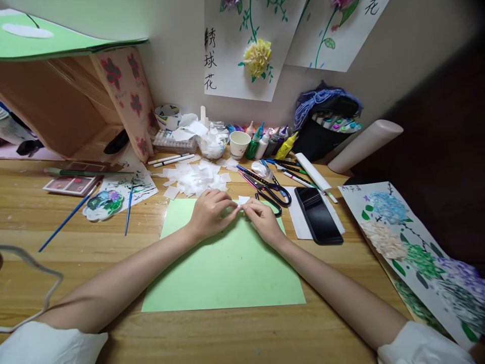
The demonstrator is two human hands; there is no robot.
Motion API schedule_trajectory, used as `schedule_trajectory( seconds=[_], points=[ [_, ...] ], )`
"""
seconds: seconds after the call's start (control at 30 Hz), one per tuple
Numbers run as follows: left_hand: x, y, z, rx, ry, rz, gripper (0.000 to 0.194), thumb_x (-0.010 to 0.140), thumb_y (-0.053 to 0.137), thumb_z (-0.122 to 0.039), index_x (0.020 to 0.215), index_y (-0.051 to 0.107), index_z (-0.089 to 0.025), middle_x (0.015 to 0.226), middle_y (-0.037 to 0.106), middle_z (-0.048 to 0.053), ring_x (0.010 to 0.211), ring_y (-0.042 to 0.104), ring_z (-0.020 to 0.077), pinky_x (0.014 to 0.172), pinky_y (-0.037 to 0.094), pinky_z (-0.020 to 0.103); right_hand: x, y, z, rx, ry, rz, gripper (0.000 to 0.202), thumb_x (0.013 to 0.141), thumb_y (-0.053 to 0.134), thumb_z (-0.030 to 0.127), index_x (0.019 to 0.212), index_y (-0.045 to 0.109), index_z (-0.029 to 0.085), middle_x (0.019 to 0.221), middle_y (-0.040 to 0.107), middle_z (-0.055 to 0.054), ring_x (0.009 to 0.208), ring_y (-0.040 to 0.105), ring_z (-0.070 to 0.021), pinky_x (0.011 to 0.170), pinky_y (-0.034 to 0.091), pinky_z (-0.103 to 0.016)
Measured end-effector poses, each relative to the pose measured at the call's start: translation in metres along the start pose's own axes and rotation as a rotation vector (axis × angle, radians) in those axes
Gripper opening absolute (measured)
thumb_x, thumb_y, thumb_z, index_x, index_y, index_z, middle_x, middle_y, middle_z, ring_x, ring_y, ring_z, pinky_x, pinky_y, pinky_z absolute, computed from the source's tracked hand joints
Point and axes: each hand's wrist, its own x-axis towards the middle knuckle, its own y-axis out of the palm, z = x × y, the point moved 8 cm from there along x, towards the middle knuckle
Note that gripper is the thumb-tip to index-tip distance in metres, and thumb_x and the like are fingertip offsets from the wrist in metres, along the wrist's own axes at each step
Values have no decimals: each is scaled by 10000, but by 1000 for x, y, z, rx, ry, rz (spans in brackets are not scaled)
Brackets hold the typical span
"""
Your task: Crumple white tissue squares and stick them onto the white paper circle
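Note:
Both hands meet over the far edge of a light green sheet of paper [227, 273]. My left hand [212, 212] pinches a small white paper piece [243, 200] from the left. From the right, my right hand [262, 218] pinches the same piece, fingertips almost touching the left ones. Part of the piece stands out above the fingers; the rest is hidden by them. Just beyond my left hand lies a loose pile of white paper squares [197, 178]. Black-handled scissors [271, 192] lie right behind my right hand.
A black phone [318, 215] rests on white paper at right, beside a flower picture [413, 253]. Paint bottles [263, 144] and a paper cup [240, 145] stand along the wall. Brushes [68, 217] and a paint-smeared palette [103, 205] lie left, near a cardboard box [125, 101].

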Motion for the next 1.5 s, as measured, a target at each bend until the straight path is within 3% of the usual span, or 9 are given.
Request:
schedule_trajectory(
  seconds=[0.23, 0.73, 1.5],
  points=[
    [-2, 0, -3, 23, 35, -43, 175, 813, 544, -297, 746, 666, -190, 682, 612, 19, 660, 494, 133, 606, 335, 275, 0, 2, 0, -25, 2, 15, 351, 870, 438, 319, 550, 463, 175, 686, 450, 2, 681, 461, -129, 642, 340, -255],
    [-1, -1, -2, -3, 22, -48, 162, 795, 550, -266, 723, 665, -179, 685, 616, 23, 665, 504, 132, 584, 358, 265, -1, 3, 0, -45, -10, 14, 220, 838, 511, 303, 775, 672, 168, 722, 498, -14, 672, 467, -130, 592, 349, -255],
    [-1, 0, -1, -19, 15, -52, 151, 794, 553, -268, 738, 667, -186, 684, 614, 18, 662, 507, 132, 590, 369, 266, -1, 2, 0, -22, -15, -18, 210, 809, 544, 320, 816, 697, 176, 711, 513, -17, 645, 461, -126, 564, 361, -251]
  ],
)
